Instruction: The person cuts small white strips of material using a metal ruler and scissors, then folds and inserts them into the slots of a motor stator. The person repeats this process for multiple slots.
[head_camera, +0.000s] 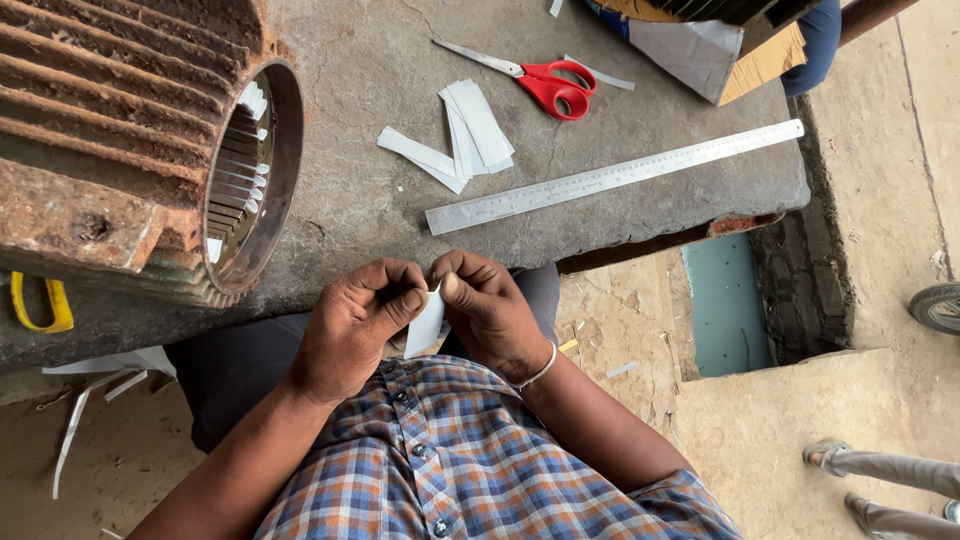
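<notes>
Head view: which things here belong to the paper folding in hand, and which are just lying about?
In use:
left hand
right hand
white paper piece
cut paper strips
red scissors
steel ruler
rusty motor housing

Lying about:
yellow handle
paper scraps on floor

The person is wearing a short-sleeved checked shirt (470, 470) in blue, orange and white, buttoned with dark buttons (418, 450); a thin white bracelet (541, 369) is circling the right wrist.

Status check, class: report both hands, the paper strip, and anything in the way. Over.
Left hand and right hand both pinch the paper strip. Strip off the bench, near the chest. Nothing in the way; scissors, ruler lie beyond.
</notes>
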